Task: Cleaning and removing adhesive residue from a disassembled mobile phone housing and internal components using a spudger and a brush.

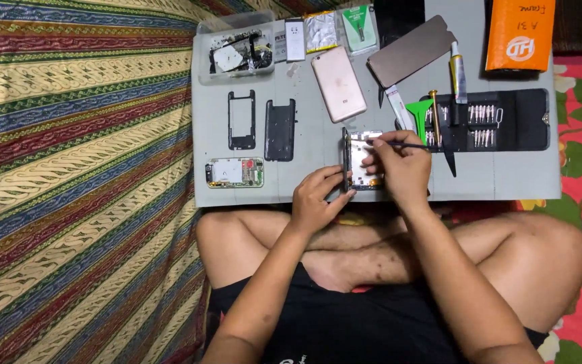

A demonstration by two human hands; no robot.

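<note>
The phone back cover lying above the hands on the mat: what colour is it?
Rose-gold pink, seen best in the head view: the back cover lies on the grey mat.

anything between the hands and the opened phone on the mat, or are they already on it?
Nothing visible in the way. The left hand grips the opened phone at its lower left edge, and the right hand rests over its right side, holding a thin dark tool whose tip lies over the phone's upper part.
</note>
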